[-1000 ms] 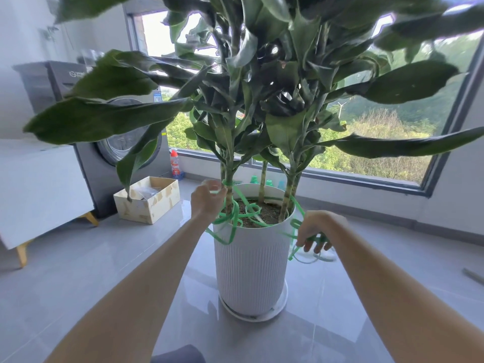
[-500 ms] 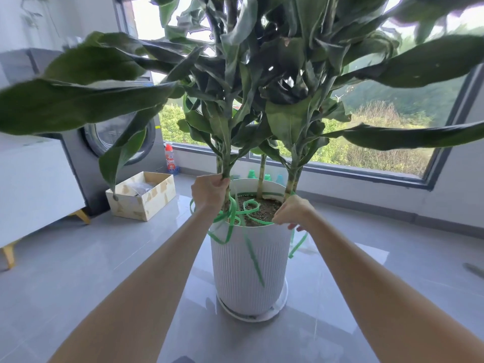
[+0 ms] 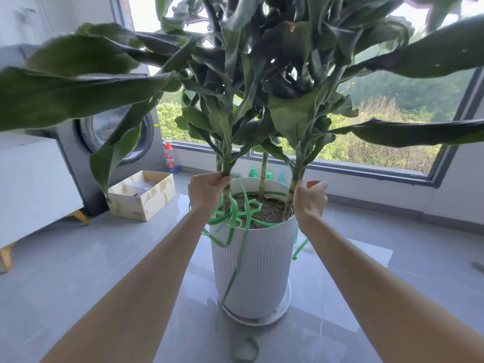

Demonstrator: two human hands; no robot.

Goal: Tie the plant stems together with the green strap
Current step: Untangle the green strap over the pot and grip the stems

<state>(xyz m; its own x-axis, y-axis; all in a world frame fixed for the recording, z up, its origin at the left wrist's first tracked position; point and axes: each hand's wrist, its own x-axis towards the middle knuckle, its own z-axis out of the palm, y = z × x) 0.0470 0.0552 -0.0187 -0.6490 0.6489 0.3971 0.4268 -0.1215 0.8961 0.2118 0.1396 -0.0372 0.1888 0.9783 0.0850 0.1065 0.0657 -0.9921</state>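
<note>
Now, left hand [image 3: 207,191]: fingers curled round the left stem [image 3: 226,163] just above the pot rim. The green strap [image 3: 231,218] seems to come out from under them, though I'm not certain.
Right hand [image 3: 310,200]: wrapped round the right stem [image 3: 297,166] at about the same height. Cannot tell whether it also pinches the strap.
Middle stem [image 3: 263,174]: stands free between the two, further back, held by neither hand.
Strap, position: slack loops lie on the soil [image 3: 269,212] around the foot of the left stem. One tail drops down the front of the pot [image 3: 256,263] and ends in a curl on the floor [image 3: 104,258]. Another piece hangs outside the pot below the right wrist.
Step in hand (judgement): gathering the stems before the strap is drawn round them. As far as shows, no turn encloses all three yet.
Method: ease the two outer stems inward together, slowly. Grip low, where they look stiffest, and stop before either bows sharply.
Strap handling: it looks flat and springy. Lift one loop off the soil and lay it untwisted round all three stems at hand height.
Tension: snug enough to hold, loose enough not to cut into the stems.
Risk 1: the long tail on the floor may snag on the saucer [image 3: 284,307] or underfoot, so draw in the slack first.
Risk 2: letting go of one stem to take the strap could let that stem swing outward.
</note>
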